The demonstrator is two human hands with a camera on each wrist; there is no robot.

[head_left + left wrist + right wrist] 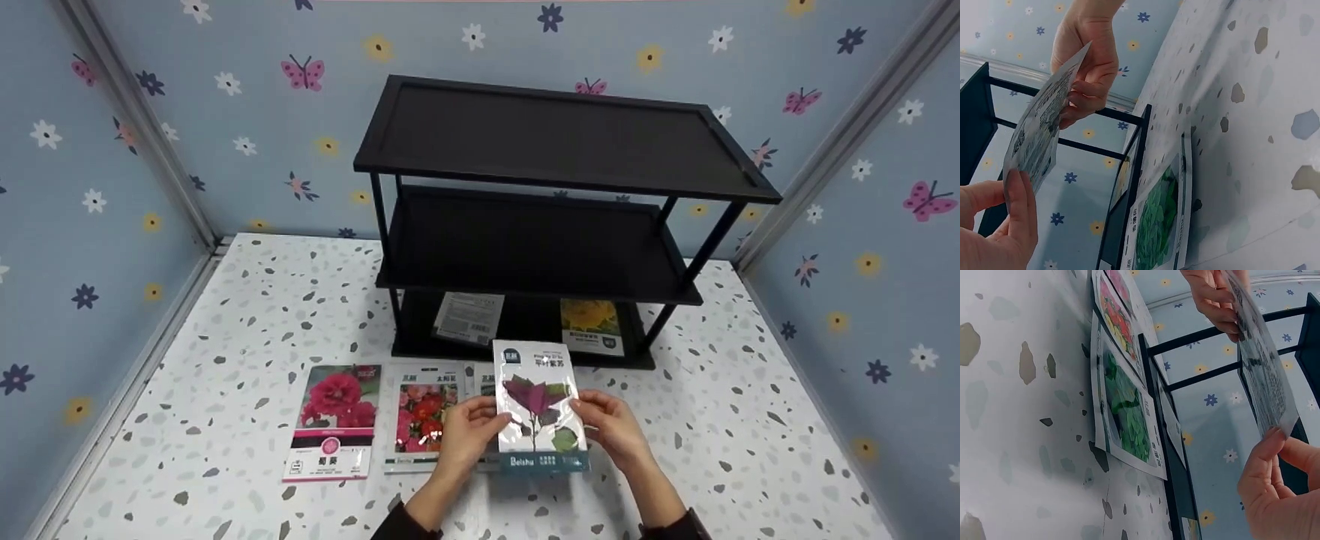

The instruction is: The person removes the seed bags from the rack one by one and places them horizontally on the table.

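A white seed packet with purple and green leaves and a teal bottom band (534,405) is held up in both hands. The left hand (471,439) pinches its left edge, thumb on the printed front; the right hand (613,429) pinches its right edge. Both wrist views show the packet's back side (1041,126) (1264,363), slightly bowed. Behind and below it a green-leaf packet (1127,408) lies on the table, mostly hidden in the head view. To its left lie a packet with red flowers (427,416) and one with a pink flower (334,420).
Behind the hands stands a black three-tier shelf (540,244). On its bottom tier lie a grey-white packet, back side up (469,316), and a yellow-flower packet (591,324). Blue flowered walls (247,97) enclose the speckled white table (225,390).
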